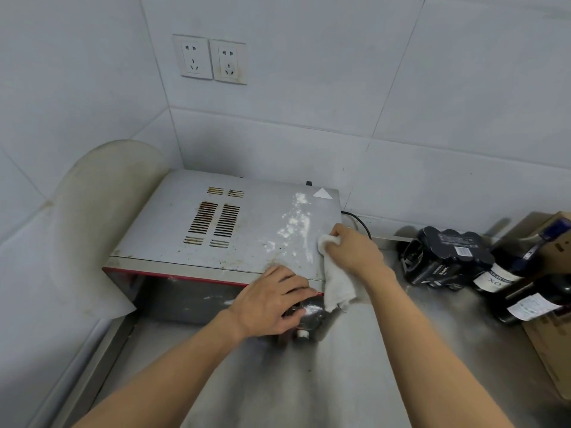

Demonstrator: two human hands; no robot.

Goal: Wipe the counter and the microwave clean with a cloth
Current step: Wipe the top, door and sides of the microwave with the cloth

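Meanwhile right hand grips the cloth on the microwave (powder-dusted), left hand resting flat, fingers relaxed.

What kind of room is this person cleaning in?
Most likely a kitchen, perhaps a commercial one: a stained microwave sits on a stainless steel counter against tiled walls, with bottles nearby.

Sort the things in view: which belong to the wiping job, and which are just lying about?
Job: microwave, with white powder on its top; cloth, gripped by the right hand at the microwave's right edge; left hand resting on its front edge; steel counter.
Lying about: pack of dark bottles, labelled bottles, cardboard box, wall sockets.
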